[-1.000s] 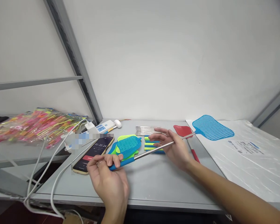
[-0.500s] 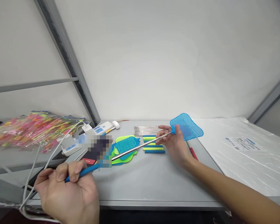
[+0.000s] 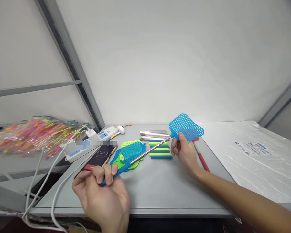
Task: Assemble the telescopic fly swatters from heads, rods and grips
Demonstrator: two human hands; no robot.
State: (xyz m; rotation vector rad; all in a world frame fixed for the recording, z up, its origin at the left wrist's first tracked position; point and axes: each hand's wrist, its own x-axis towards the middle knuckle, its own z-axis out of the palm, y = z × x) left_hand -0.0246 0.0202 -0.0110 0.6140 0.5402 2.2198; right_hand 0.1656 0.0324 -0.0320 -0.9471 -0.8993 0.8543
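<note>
Swatter [image 3: 151,149] held aslant in two hands above the desk [image 3: 152,192]

Nearest, in front and to the left of the tubes [image 3: 161,154], the left hand [image 3: 106,195] is turned palm up, its fingers curled round the swatter's blue handle. From there the silver shaft slopes up and to the right, passing above the tubes, to the blue mesh head up beyond their right end. Just right of the tubes, the right hand [image 3: 185,156] pinches the base of that head, thumb on top and the other fingers curled in below; where those fingertips touch is hidden.

Well left of the tubes lies the phone [image 3: 103,154], its screen reading 00:20:27, its near end partly hidden by the left hand. Right of the tubes, past the right hand, lies the red swatter [image 3: 203,162]; its head shows through the blue mesh. Just left of the tubes are the loose heads [image 3: 133,152], blue and yellow-green, in an uneven pile. Blue and yellow, the tubes lie side by side in a row. Just behind them are the silver rods [image 3: 152,133], roughly parallel.

Far right of the tubes is the white package [image 3: 247,168]. Behind and left of the tubes sits the power strip [image 3: 103,134], partly covered by a pixelated patch; farther left are clear bags [image 3: 38,134] of bright pieces. Beyond the tubes stands the pale wall [image 3: 160,64].
</note>
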